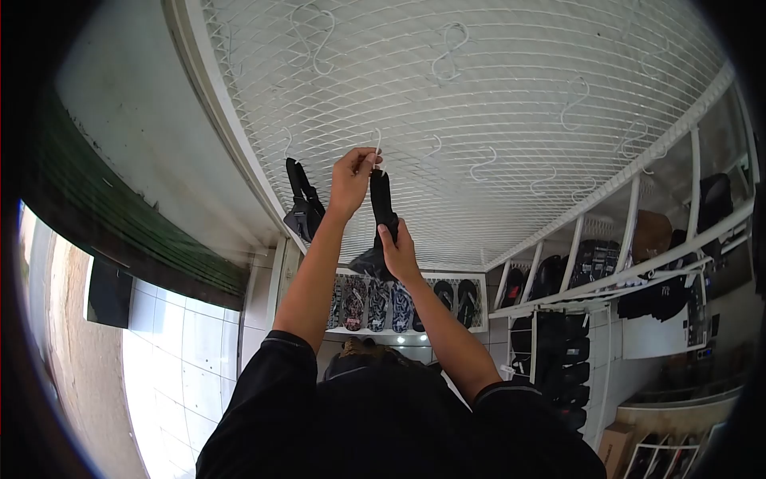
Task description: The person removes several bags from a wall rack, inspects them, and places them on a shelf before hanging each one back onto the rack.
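Observation:
A black bag (381, 203) hangs by its strap from a white S-shaped hook (377, 140) on the white wire mesh (319, 120). My left hand (353, 177) is raised with its fingers pinched on the hook, just above the top of the strap. Lower down, my right hand (399, 249) is wrapped round the bag's right side, its thumb over the black fabric. To the left, another black bag (305, 209) hangs from a separate white hook (288, 142).
More white hooks (484, 164) hang on the mesh. Below stands a white rack (483, 299) of patterned flip-flops (378, 305). Shelves with shoes and bags (594, 259) line the right side. A dark green shutter (136, 215) is at the left.

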Available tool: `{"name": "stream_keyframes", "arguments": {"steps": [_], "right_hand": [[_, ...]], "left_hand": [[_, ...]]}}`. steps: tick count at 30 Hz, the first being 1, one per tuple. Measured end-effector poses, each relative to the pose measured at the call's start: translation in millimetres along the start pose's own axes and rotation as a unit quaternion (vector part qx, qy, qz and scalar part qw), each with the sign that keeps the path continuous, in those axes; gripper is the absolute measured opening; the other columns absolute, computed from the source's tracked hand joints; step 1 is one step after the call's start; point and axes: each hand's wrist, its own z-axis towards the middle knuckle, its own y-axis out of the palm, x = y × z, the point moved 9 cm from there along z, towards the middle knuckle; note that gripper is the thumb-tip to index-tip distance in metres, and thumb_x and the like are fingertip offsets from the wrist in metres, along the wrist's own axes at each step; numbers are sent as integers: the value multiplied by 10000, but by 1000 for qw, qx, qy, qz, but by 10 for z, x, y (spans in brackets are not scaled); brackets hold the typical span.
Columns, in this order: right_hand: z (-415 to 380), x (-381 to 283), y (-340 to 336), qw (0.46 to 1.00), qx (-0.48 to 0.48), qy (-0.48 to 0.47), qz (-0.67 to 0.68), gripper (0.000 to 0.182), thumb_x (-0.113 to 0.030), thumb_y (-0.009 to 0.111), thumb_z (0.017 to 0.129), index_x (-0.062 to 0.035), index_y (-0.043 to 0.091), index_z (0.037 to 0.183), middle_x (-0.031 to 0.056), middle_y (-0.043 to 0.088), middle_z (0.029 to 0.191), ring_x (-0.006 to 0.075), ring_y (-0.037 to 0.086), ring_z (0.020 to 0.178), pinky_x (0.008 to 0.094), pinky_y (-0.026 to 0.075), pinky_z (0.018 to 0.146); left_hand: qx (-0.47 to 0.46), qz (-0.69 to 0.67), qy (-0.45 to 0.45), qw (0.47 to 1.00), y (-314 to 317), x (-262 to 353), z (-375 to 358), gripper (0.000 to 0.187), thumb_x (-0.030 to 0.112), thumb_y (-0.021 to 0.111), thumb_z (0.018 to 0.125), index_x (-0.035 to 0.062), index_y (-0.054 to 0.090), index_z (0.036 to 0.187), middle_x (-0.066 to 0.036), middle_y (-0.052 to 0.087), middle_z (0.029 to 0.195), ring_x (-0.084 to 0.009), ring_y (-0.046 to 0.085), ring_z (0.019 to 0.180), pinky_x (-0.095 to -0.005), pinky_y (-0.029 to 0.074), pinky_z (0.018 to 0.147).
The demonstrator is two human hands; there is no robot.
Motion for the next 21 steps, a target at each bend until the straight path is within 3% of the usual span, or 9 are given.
{"name": "stream_keyframes", "arguments": {"steps": [6, 7, 11, 12, 15, 17, 19, 21], "right_hand": [[68, -414, -139, 996, 68, -22, 60, 225, -241, 571, 1024, -29, 533, 1090, -24, 514, 822, 60, 450, 731, 228, 392, 658], [98, -513, -213, 991, 93, -77, 52, 283, -284, 577, 1016, -9, 547, 1073, 37, 577, 780, 101, 506, 693, 269, 434, 644], [128, -976, -502, 982, 145, -113, 42, 276, -283, 599, 1006, -10, 569, 1026, 22, 581, 781, 92, 504, 705, 261, 427, 650], [142, -1007, -570, 985, 135, -93, 52, 269, -278, 598, 1007, -11, 571, 1017, 21, 589, 782, 90, 507, 697, 260, 428, 645], [190, -1109, -793, 979, 144, -103, 106, 259, -272, 592, 1013, -14, 572, 1012, 30, 628, 803, 83, 562, 692, 258, 455, 637], [148, -1256, -951, 968, 170, -91, 163, 179, -230, 581, 1022, -52, 572, 1013, 12, 610, 804, 96, 605, 716, 231, 464, 626], [108, -1364, -1117, 959, 185, -76, 199, 182, -239, 600, 1011, -59, 573, 1016, 24, 619, 837, 113, 621, 719, 245, 483, 621], [30, -1272, -1267, 941, 207, 3, 268, 178, -235, 624, 995, -64, 577, 996, 45, 636, 885, 120, 622, 721, 270, 503, 625]], "left_hand": [[43, 47, 37, 997, -121, -5, 22, 165, 68, 585, 979, -21, 670, 1089, -111, 735, 917, -145, 672, 803, -291, 529, 747], [43, 54, 43, 997, -123, 20, 17, 164, 65, 586, 978, -19, 671, 1089, -110, 734, 918, -148, 671, 796, -295, 530, 740], [63, 42, 12, 997, -161, -112, -61, 179, 70, 597, 971, -3, 665, 1120, -109, 729, 946, -153, 674, 797, -286, 525, 729], [44, 60, -16, 997, -140, -86, -149, 275, 179, 558, 1017, -7, 629, 1206, -96, 712, 1055, -143, 664, 877, -269, 513, 760], [52, 103, -26, 993, -196, -398, -386, 386, 294, 545, 1028, -13, 608, 1253, -105, 694, 1105, -172, 654, 965, -301, 508, 831], [15, 18, -63, 998, -41, -318, -692, 418, 337, 584, 1003, 5, 623, 1254, -117, 697, 1090, -196, 640, 980, -328, 484, 889], [-125, -42, -79, 988, 261, -238, -1010, 431, 293, 636, 983, -14, 600, 1284, -132, 674, 1137, -174, 616, 1027, -322, 466, 919], [-187, -10, -52, 981, 513, -21, -1227, 396, 255, 666, 965, -17, 612, 1248, -118, 680, 1100, -161, 614, 1001, -314, 471, 899]]}}
